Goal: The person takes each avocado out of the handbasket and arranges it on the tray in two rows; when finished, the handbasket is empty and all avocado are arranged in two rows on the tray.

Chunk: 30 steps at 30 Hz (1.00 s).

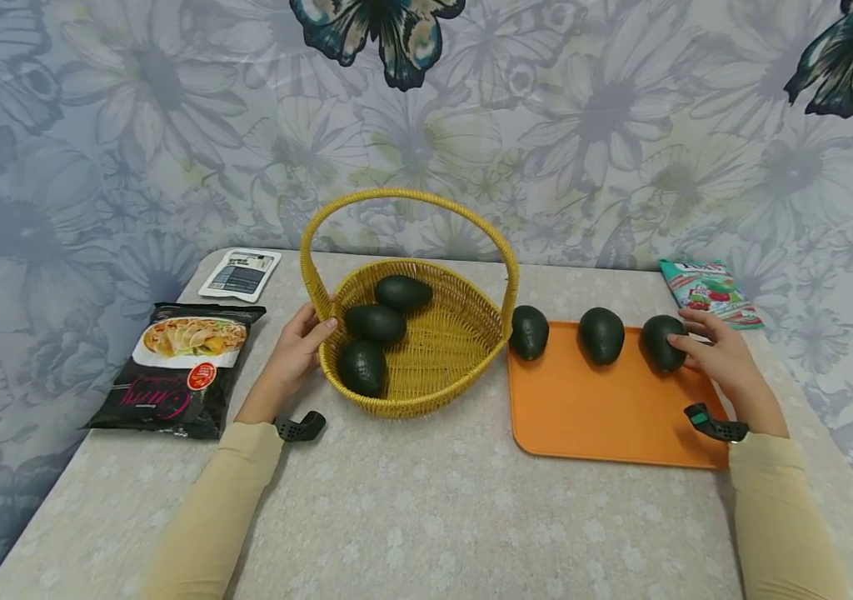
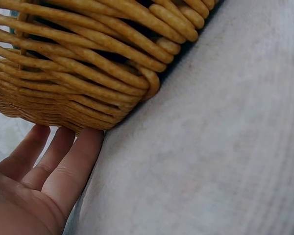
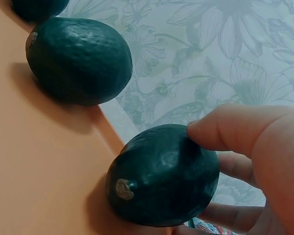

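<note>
A yellow wicker basket with a tall arched handle stands on the table, with three dark green avocados in its left half. My left hand grips the basket's left rim at the foot of the handle, thumb over the edge; the left wrist view shows its fingers against the woven side. At the right, my right hand holds an avocado between thumb and fingers at the far right end of an orange tray. Two more avocados, a middle one and a left one, sit along the tray's back edge.
Left of the basket lie a black noodle packet and a small white-and-grey pouch. A turquoise snack bag is behind the tray's right corner. A flowered wall rises behind the table.
</note>
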Each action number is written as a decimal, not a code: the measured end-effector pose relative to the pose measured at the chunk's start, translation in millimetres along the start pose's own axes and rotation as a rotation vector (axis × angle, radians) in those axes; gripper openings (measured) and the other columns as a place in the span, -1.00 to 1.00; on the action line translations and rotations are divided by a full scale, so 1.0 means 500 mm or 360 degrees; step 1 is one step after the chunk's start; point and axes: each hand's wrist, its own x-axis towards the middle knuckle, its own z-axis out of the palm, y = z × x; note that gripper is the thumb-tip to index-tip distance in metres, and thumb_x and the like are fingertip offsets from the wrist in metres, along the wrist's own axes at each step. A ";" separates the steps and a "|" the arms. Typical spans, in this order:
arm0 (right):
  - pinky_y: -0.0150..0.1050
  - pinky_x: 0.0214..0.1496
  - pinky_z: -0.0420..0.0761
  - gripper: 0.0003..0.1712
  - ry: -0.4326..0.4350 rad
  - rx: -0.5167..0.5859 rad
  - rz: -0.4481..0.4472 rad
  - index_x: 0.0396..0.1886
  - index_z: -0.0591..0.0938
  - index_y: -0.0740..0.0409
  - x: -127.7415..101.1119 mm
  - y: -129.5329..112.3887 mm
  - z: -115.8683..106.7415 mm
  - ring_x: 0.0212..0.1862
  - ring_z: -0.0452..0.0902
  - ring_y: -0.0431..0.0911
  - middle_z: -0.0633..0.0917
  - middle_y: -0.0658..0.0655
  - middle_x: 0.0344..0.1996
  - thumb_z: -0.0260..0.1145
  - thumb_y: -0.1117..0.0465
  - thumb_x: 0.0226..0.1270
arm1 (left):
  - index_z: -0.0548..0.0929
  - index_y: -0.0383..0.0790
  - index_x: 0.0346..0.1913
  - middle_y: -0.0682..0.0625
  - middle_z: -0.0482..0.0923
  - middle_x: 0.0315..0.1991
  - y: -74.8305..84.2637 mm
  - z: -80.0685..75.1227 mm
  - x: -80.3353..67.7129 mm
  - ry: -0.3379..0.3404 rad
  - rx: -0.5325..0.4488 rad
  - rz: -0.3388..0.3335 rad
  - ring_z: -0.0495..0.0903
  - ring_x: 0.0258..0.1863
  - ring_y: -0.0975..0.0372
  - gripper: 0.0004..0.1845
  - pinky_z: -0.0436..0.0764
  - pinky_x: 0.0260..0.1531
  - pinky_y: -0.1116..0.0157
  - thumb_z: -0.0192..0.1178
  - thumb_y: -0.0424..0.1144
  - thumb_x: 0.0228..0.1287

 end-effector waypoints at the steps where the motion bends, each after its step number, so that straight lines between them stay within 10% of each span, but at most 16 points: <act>1: -0.49 -0.22 0.65 -0.13 0.0001 -0.0005 0.0002 0.62 0.12 0.21 0.000 0.001 -0.001 0.25 0.40 0.22 0.22 0.57 0.48 0.22 -0.08 0.53 | 0.17 -0.12 0.58 -0.25 0.21 0.46 -0.001 0.001 0.001 0.0000 -0.0008 -0.0003 0.49 0.10 0.35 -0.41 0.67 -0.11 0.42 0.02 -0.16 0.61; 18: -0.54 -0.24 0.63 -0.12 0.0034 0.0008 -0.0010 0.63 0.11 0.20 -0.003 0.000 -0.009 0.34 0.30 0.37 0.19 0.58 0.49 0.21 -0.10 0.53 | 0.16 -0.10 0.59 -0.24 0.18 0.48 0.000 0.000 0.003 0.0006 -0.0017 -0.0035 0.46 0.15 0.30 -0.41 0.67 -0.10 0.42 0.01 -0.16 0.62; 25: -0.54 -0.22 0.63 -0.18 0.0078 0.0025 -0.0059 0.62 0.17 0.12 -0.013 -0.011 -0.021 -0.17 0.39 -0.63 0.22 0.57 0.47 0.22 -0.05 0.53 | 0.16 -0.09 0.59 -0.25 0.18 0.49 0.000 -0.001 0.001 0.0000 -0.0007 -0.0036 0.47 0.13 0.31 -0.40 0.67 -0.11 0.42 0.02 -0.14 0.61; 30: -0.57 -0.21 0.63 -0.28 0.0153 0.0015 -0.0145 0.56 0.29 0.11 -0.022 -0.025 -0.031 -0.20 0.43 -0.69 0.42 0.31 0.31 0.24 0.02 0.52 | 0.14 -0.07 0.60 -0.26 0.14 0.53 0.000 -0.001 0.001 -0.0006 -0.0004 -0.0035 0.45 0.18 0.28 -0.38 0.67 -0.09 0.43 0.03 -0.13 0.61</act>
